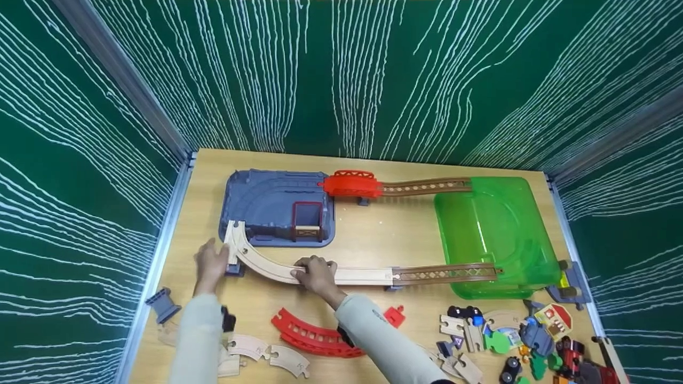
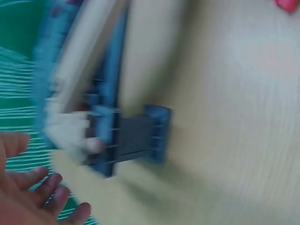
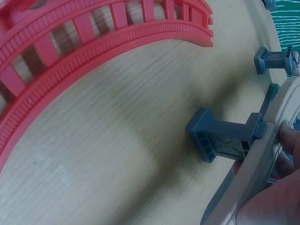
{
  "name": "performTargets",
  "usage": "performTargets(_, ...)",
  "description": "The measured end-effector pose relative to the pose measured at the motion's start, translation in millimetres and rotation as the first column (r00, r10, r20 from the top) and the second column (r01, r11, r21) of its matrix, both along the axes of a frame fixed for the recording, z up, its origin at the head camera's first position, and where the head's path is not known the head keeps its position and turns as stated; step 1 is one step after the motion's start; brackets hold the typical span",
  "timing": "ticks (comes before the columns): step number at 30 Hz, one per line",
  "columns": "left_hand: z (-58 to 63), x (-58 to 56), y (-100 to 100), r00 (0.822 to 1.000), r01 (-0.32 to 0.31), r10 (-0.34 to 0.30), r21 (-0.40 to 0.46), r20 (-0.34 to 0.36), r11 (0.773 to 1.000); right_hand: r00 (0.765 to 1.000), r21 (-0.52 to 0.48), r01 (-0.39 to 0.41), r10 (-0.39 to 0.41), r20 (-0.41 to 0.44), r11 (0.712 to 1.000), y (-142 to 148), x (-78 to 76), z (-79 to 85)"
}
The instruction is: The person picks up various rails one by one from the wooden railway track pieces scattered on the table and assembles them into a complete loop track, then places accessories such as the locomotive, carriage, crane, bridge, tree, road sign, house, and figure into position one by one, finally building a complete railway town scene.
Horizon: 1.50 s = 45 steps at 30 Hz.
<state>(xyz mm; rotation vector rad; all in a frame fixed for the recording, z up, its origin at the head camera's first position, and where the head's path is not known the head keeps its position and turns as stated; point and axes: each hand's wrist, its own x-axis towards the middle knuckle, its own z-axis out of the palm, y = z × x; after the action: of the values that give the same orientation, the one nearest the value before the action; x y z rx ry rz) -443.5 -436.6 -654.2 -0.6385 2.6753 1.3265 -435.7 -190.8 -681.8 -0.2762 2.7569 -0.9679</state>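
Observation:
In the head view my left hand [image 1: 211, 262] is beside the left end of a pale wooden switch track [image 1: 233, 242], which sits on a blue-grey support [image 1: 235, 270]. The left wrist view shows its fingers [image 2: 55, 197] spread and apart from the track and the support [image 2: 133, 136]. My right hand [image 1: 318, 276] grips the curved wooden track [image 1: 267, 268] near where it meets a straight wooden track [image 1: 363, 276]. Up close, thumb and fingers pinch the track's sides [image 3: 255, 171], with a support [image 3: 225, 136] beneath it.
Behind lies a blue-grey molded base [image 1: 256, 208], joined by a red bridge [image 1: 352, 184] and brown track [image 1: 427, 186] to a green bin [image 1: 499, 224]. Red curved track [image 1: 320, 335] lies in front. Loose wooden tracks [image 1: 288, 358] and toy pieces [image 1: 536, 338] are scattered nearby.

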Motion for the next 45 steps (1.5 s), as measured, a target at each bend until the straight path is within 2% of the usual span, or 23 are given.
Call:
performTargets(2, -9.0, -10.3, -1, 0.996, 0.032, -0.041, 0.115, 0.075, 0.993, 1.0, 0.001, 0.001, -0.001, 0.009, 1.0, 1, 0.6, -0.6)
performTargets(4, -17.0, -16.4, 0, 0.99, -0.012, -0.022, 0.24, 0.141, 0.971, 1.0, 0.001, -0.004, 0.004, 0.02, 1.0, 1, 2.0, -1.3)
performTargets(6, -22.3, -18.9, -1, 0.984, -0.091, 0.029, 0.352, 0.176, 0.931, 1.0, -0.006, -0.012, 0.012, 0.025, 1.0, 1, 3.5, -1.6)
performTargets(9, -24.9, -20.3, -1, 0.98, -0.157, 0.08, 0.454, 0.184, 0.877, 1.0, -0.006, -0.021, 0.021, 0.013, 1.0, 1, 4.3, -1.0)
performTargets(11, -25.5, -21.7, -1, 0.98, -0.166, 0.088, 0.498, 0.176, 0.851, 1.0, -0.003, -0.018, 0.018, 0.004, 1.0, 1, 3.6, -0.2)
performTargets(16, -34.2, -29.0, -3, 0.985, -0.147, 0.077, 0.53, 0.153, 0.835, 1.0, -0.001, -0.011, 0.011, -0.003, 1.0, 0, 0.6, 1.8)
performTargets(17, -48.4, -31.7, -9, 0.992, -0.109, 0.052, 0.572, 0.114, 0.813, 1.0, 0.0, -0.011, 0.011, -0.001, 1.0, 0, 0.7, 1.9)
performTargets(18, -49.5, -31.7, -10, 0.993, -0.098, 0.039, 0.588, 0.112, 0.803, 1.0, 0.001, -0.013, 0.013, 0.001, 1.0, 0, 0.8, 2.2)
performTargets(20, -48.2, -31.5, -11, 0.992, -0.093, 0.023, 0.606, 0.122, 0.79, 1.0, 0.009, -0.016, 0.016, 0.005, 1.0, 0, 1.2, 2.5)
performTargets(23, -39.6, -30.0, -9, 0.99, -0.107, 0.022, 0.625, 0.142, 0.774, 1.0, 0.022, -0.018, 0.018, 0.009, 1.0, 0, 1.5, 2.1)
performTargets(24, -25.0, -27.5, -4, 0.982, -0.142, 0.04, 0.589, 0.182, 0.795, 1.0, 0.024, -0.019, 0.019, 0.007, 1.0, 0, 1.7, 2.1)
performTargets(26, -22.0, -27.5, -3, 0.981, -0.149, 0.044, 0.58, 0.191, 0.801, 1.0, 0.024, -0.019, 0.019, 0.004, 1.0, 0, 1.8, 1.3)
performTargets(32, -23.3, -30.1, -6, 0.975, -0.164, 0.041, 0.58, 0.219, 0.798, 1.0, 0.008, -0.006, 0.006, 0.002, 1.0, 2, 1.1, 2.2)
performTargets(40, -24.5, -30.1, -4, 0.982, -0.156, 0.056, 0.61, 0.179, 0.777, 1.0, -0.004, 0.013, -0.013, -0.011, 1.0, 3, 0.3, 1.2)
performTargets(45, -23.9, -29.0, -3, 0.984, -0.135, 0.037, 0.601, 0.172, 0.788, 1.0, 0.014, 0.019, -0.019, -0.024, 1.0, 2, 0.6, 0.0)
